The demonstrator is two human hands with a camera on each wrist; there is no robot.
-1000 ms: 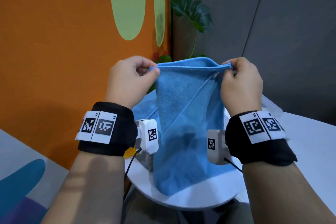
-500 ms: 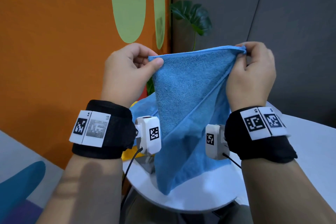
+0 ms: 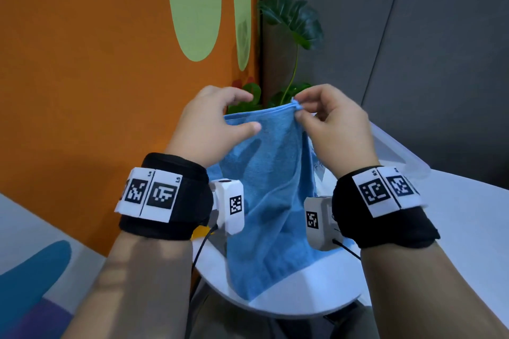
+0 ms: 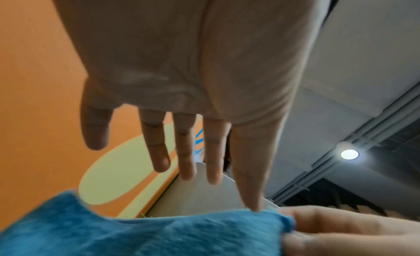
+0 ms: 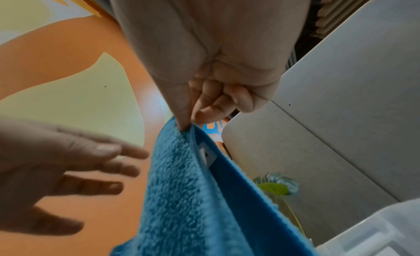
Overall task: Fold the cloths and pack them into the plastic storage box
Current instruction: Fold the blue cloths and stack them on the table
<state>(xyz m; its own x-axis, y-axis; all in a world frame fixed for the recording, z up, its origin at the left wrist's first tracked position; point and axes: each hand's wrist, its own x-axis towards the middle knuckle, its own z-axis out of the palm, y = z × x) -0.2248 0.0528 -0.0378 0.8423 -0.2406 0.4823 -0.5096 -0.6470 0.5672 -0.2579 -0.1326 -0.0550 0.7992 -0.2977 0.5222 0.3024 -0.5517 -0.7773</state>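
The clear plastic storage box (image 3: pixel 396 151) sits on the white table (image 3: pixel 468 228) just behind my right wrist, toward the far edge. It's see-through, with a rounded rim, and I can't make out anything inside from here; the cloth and my hand hide most of it.

The blue cloth (image 3: pixel 270 195) is up in the air in front of me. It's soft terry, fuzzy and nubbly, with a neat stitched hem along the top. A small white label is tucked between its two hanging layers in the right wrist view. It drapes down doubled, and its lower end reaches the rounded near edge of the table.

My right hand (image 3: pixel 333 129) is raised, knuckles toward me, thumb and forefinger pinching the top corner of the cloth, the other fingers curled into the palm. That pinch carries the whole cloth.

My left hand (image 3: pixel 212 124) is spread loose, fingers straight and fanned out, gripping nothing. Its thumb lies across the front of the cloth near the top hem, and in the left wrist view one fingertip just touches that edge.

A leafy green plant (image 3: pixel 294 22) stands in the corner past the table, between the orange wall (image 3: pixel 96 77) and the grey panels.
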